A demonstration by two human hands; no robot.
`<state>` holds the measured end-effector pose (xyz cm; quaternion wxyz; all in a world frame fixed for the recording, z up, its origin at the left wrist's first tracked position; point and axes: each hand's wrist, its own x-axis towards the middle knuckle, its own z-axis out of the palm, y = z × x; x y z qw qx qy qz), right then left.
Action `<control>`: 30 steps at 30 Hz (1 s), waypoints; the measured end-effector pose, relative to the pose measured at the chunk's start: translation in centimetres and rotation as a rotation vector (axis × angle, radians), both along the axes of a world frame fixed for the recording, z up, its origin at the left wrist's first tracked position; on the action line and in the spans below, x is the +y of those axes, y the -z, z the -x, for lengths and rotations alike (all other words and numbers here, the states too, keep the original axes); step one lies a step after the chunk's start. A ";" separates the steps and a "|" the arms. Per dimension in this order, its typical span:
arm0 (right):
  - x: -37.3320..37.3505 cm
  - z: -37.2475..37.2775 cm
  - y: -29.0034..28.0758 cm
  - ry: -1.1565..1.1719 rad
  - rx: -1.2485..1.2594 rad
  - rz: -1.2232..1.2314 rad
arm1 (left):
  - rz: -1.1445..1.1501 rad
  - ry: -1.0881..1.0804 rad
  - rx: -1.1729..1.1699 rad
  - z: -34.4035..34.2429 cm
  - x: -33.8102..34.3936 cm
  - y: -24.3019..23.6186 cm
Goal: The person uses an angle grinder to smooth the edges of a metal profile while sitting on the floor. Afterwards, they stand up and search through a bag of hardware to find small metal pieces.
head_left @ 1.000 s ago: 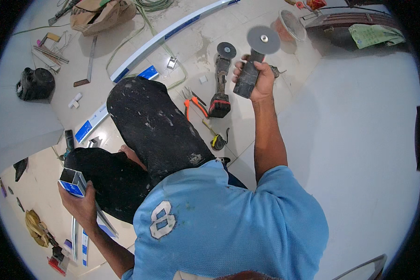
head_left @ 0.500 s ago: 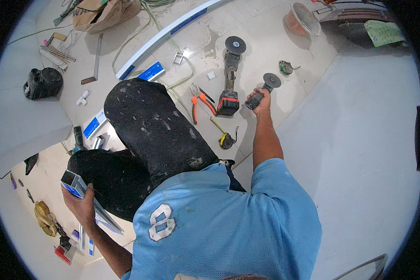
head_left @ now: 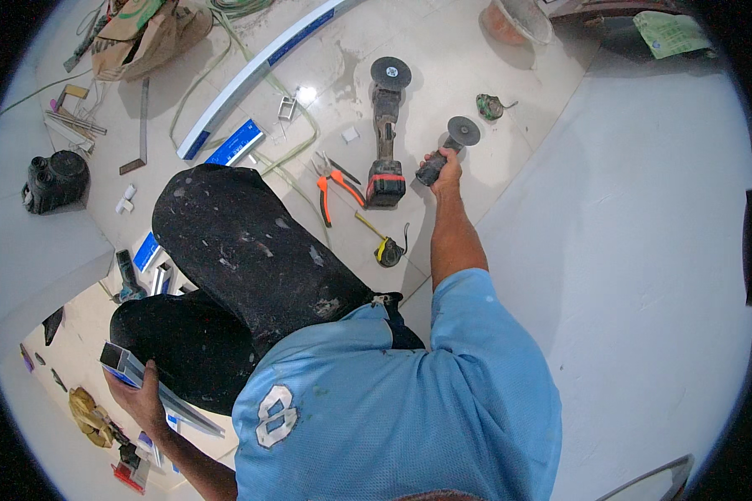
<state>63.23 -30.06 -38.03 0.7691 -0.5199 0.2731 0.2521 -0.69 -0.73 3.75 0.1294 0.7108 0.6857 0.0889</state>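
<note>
My right hand (head_left: 446, 169) grips a small handheld grinder (head_left: 463, 131) by its dark body, held above the tiled floor with the round disc pointing away from me. Left of it lies a larger cordless angle grinder (head_left: 385, 125) with a red-striped battery. Orange-handled pliers (head_left: 339, 181) and a yellow-black tape measure (head_left: 388, 251) lie closer to me. Down at the left, my left hand (head_left: 140, 402) is closed around a hollow rectangular metal profile (head_left: 129, 365) with blue film, beside my bent knee. The profile's far part runs back under my forearm side.
A long blue-and-white profile (head_left: 251, 73) curves across the floor, with a shorter piece (head_left: 236, 144) near its end. A steel square (head_left: 144, 125), a black jug (head_left: 56, 181), a sack (head_left: 150, 42) and a bucket (head_left: 516, 21) stand around. A white wall (head_left: 635, 250) rises at right.
The view has shifted, so most things appear farther left. Both hands keep their grips, the right on the small grinder and the left on the metal profile.
</note>
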 end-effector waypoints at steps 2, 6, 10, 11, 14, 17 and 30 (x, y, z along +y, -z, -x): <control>0.0 0.4 -0.6 0.009 -0.020 0.079 | 0.019 0.005 -0.024 -0.1 0.1 -0.2; -1.2 0.5 0.3 0.006 -0.123 0.187 | 0.039 0.011 -0.063 -0.3 0.2 -0.2; -3.2 1.2 1.5 -0.006 -0.211 0.318 | 0.029 0.031 -0.060 0.6 0.3 0.0; -4.0 1.2 2.1 -0.012 -0.255 0.362 | 0.025 0.035 -0.056 0.9 0.5 0.2; -4.6 1.4 2.8 -0.052 -0.348 0.438 | 0.019 0.021 -0.050 1.4 0.4 0.5; -4.0 2.8 0.4 -0.093 -0.331 0.435 | 0.018 0.004 -0.062 1.0 0.2 0.2; -5.5 2.7 1.5 -0.140 -0.361 0.504 | 0.061 0.008 -0.105 0.3 0.4 -0.1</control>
